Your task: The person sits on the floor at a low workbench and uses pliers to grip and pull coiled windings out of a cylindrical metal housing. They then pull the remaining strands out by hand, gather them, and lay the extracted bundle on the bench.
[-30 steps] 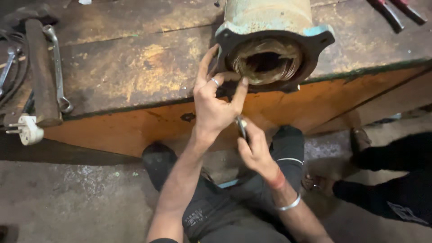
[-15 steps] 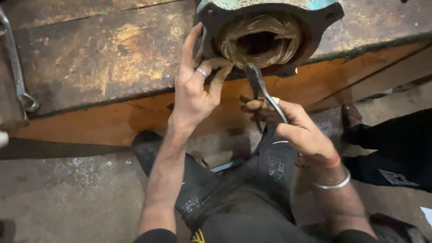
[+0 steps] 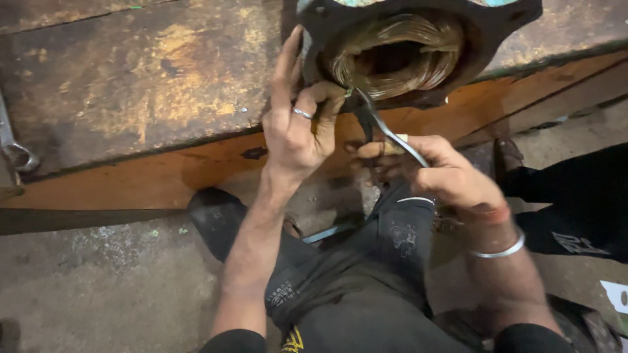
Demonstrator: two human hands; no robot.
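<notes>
The left hand [image 3: 297,127] is gripping the rim of the motor stator [image 3: 418,49], fingers curled against its copper winding [image 3: 392,55]. The right hand [image 3: 438,173] is squeezing pliers [image 3: 383,127], tips touching the winding.

Beat-up wooden workbench [image 3: 131,85], rusty-stained top, orange front edge just behind the left hand [image 3: 297,134]. Motor housing [image 3: 418,52] sitting on it right above that hand, spanner [image 3: 13,147] far off left.
</notes>
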